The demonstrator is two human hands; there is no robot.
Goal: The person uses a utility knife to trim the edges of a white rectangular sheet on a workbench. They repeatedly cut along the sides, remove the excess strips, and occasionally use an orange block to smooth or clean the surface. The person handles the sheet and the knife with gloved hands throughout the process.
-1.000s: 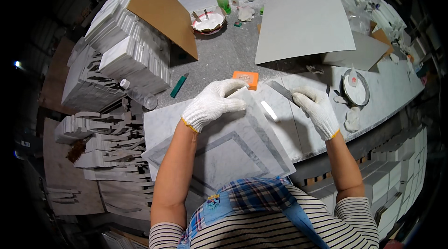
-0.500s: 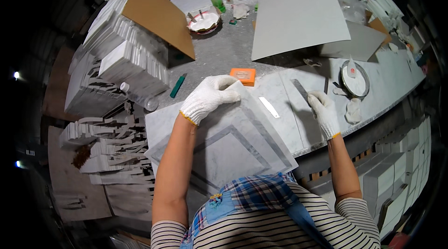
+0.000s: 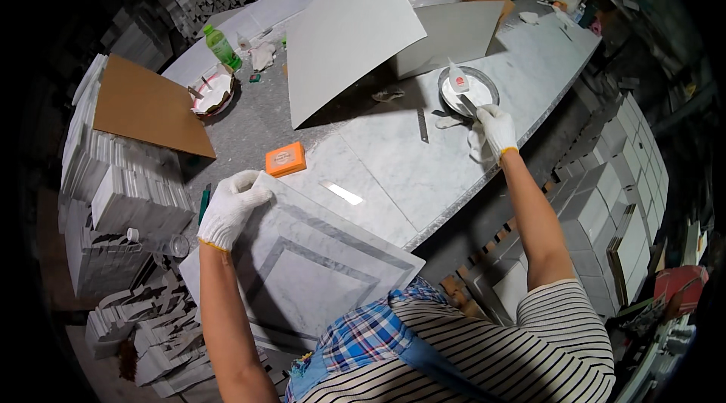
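My left hand [image 3: 237, 212], in a white knit glove, is closed on the upper corner of a marble panel [image 3: 310, 271] with grey inlaid bands. The panel leans toward my apron, tilted up off the table. My gloved right hand [image 3: 496, 131] grips a dark flat blade [image 3: 468, 106], its tip reaching into a round bowl [image 3: 492, 86] of white paste. A white squeeze bottle [image 3: 458, 79] rests in that bowl. Beside its near rim lies a crumpled white glove or cloth [image 3: 477, 144], partly behind my right hand.
An orange box [image 3: 285, 159], a white strip [image 3: 342, 192] and a dark metal strip [image 3: 423, 126] lie on the table. Large grey boards [image 3: 355, 40] stand behind. Tile stacks [image 3: 140, 199] and a brown board [image 3: 147, 104] are at left, with a clear plastic bottle [image 3: 159, 242] in front.
My right hand has moved away and to the right, bringing the blade to the paste bowl. My left hand still grips the panel corner. The whole view has swung to the right.
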